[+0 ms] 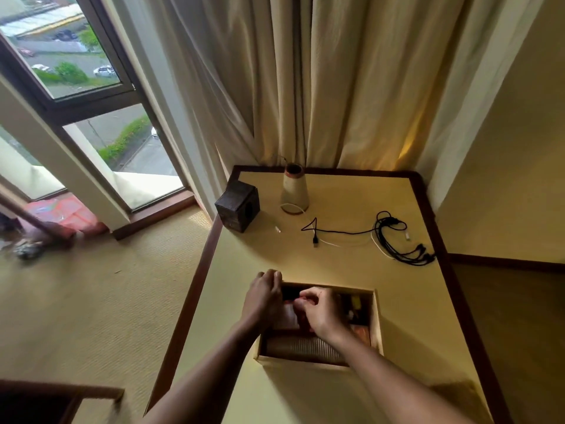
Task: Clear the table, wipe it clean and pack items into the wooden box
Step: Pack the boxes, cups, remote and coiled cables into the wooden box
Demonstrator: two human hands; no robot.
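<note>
Gripping wooden box rim, left hand, right hand fingers inside

Both hands cover much of the inside of the wooden box. The left hand hides its far-left corner and left wall. The right hand curls over the middle, and whether its fingers hold anything cannot be made out. Small items in the box's far-right corner are too dark and small to name. The ribbed thing at the box's near end lies partly under the right forearm. Beyond the box, the white cable runs under the black cables. Left of the box, the heap on the floor is blurred. Nearer than the box, the bench is cut off by the lower edge.
</note>
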